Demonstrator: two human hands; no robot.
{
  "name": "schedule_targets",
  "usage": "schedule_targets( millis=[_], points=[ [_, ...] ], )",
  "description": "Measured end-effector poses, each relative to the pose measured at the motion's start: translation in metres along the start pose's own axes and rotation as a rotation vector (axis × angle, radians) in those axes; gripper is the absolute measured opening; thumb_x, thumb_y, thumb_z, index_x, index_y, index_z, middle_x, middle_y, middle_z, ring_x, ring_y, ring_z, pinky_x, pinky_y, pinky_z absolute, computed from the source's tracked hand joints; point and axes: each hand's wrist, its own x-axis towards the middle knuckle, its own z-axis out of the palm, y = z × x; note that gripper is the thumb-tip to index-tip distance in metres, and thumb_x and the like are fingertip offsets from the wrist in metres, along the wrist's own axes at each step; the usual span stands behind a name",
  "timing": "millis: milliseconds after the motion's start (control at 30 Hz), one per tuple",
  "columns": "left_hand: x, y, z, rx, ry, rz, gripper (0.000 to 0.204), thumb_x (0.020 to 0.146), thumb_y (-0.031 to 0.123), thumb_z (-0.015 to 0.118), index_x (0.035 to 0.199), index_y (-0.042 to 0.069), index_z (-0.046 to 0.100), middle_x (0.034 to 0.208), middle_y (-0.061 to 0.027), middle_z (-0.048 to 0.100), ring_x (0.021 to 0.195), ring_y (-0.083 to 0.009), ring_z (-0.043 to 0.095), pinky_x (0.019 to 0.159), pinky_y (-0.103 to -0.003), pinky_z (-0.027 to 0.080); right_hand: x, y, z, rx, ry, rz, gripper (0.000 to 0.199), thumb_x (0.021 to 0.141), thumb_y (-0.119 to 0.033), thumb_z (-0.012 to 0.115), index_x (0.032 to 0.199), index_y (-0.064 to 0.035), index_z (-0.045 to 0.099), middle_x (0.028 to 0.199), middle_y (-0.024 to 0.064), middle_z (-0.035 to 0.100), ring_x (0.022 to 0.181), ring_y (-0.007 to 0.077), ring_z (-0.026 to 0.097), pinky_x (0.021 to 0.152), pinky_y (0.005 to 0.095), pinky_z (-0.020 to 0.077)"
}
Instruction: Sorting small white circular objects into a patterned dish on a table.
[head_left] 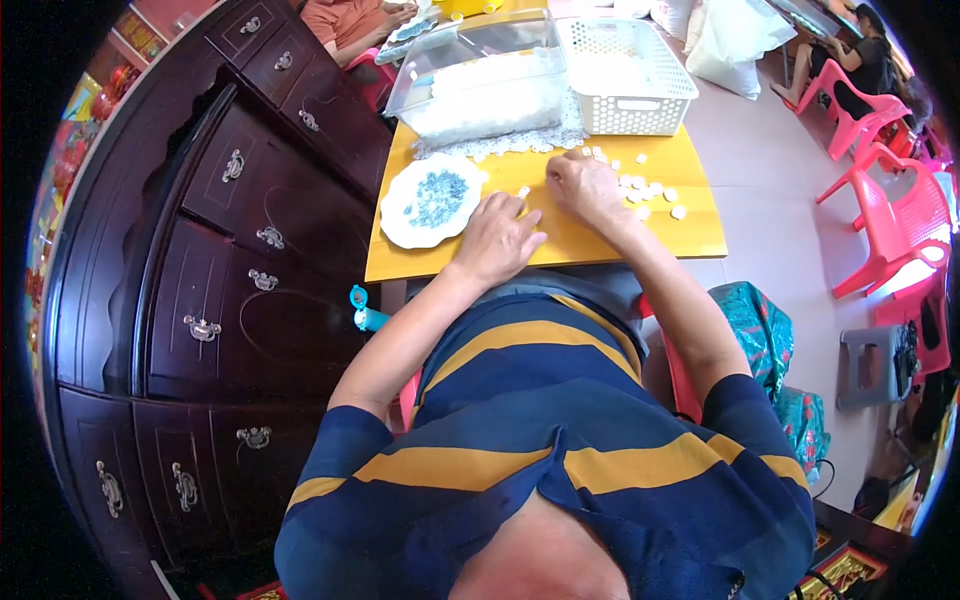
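Observation:
My left hand (499, 240) lies low over the yellow table with its fingers apart, just right of a scalloped white plate (395, 212). Small blue-grey bits (437, 200) cover the plate's middle. A small white piece (523, 191) is close to the left fingertips. My right hand (585, 187) is over the table with its fingers curled together in a pinch; what they hold, if anything, is hidden. To its right, several small white pieces (655, 189) are scattered on the wood.
A clear plastic box (415, 85) with white contents stands behind the plate. Beside it is a white perforated basket (640, 104). A dark wooden cabinet (285, 190) rises at the left. Pink chairs (893, 225) and a grey stool (866, 368) stand on the right; other people sit farther off.

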Motion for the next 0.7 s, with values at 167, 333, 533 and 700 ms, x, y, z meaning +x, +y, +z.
schedule_targets(
  millis=[167,333,533,700],
  points=[
    [-0.019,0.011,-0.009,-0.098,0.023,-0.006,0.036,0.077,0.034,0.078,0.099,0.007,0.074,0.093,-0.0098,0.063,0.092,-0.0287,0.06,0.083,-0.041,0.05,0.011,-0.013,0.009,-0.008,-0.191,-0.02,0.02,0.086,-0.023,0.065,0.099,-0.0096,0.071,0.096,0.0163,0.069,0.089,0.034,0.069,0.078,0.0443,0.0548],
    [-0.024,0.015,-0.006,-0.185,0.06,0.05,0.031,0.072,0.027,0.081,0.095,0.008,0.074,0.089,-0.0061,0.065,0.087,-0.0238,0.062,0.074,-0.037,0.052,0.016,-0.01,0.027,0.022,-0.159,-0.001,0.024,0.086,-0.025,0.065,0.102,-0.0087,0.072,0.095,0.0182,0.069,0.089,0.0342,0.069,0.079,0.0441,0.0548],
    [-0.032,0.014,0.002,-0.197,0.072,0.133,0.016,0.076,0.017,0.077,0.088,0.009,0.073,0.082,-0.0045,0.064,0.077,-0.0228,0.063,0.067,-0.034,0.053,0.012,-0.016,0.03,0.111,-0.121,-0.017,0.024,0.085,-0.028,0.067,0.098,-0.0082,0.073,0.088,0.0167,0.069,0.083,0.0341,0.069,0.076,0.0441,0.0548],
    [-0.03,0.015,0.003,-0.188,0.062,0.177,0.01,0.078,0.016,0.074,0.083,0.008,0.069,0.08,-0.0046,0.063,0.076,-0.0226,0.063,0.066,-0.034,0.052,0.015,-0.012,0.033,0.109,-0.142,-0.033,0.021,0.085,-0.028,0.068,0.093,-0.009,0.073,0.086,0.0144,0.068,0.08,0.0339,0.068,0.073,0.0443,0.0546]
  ],
)
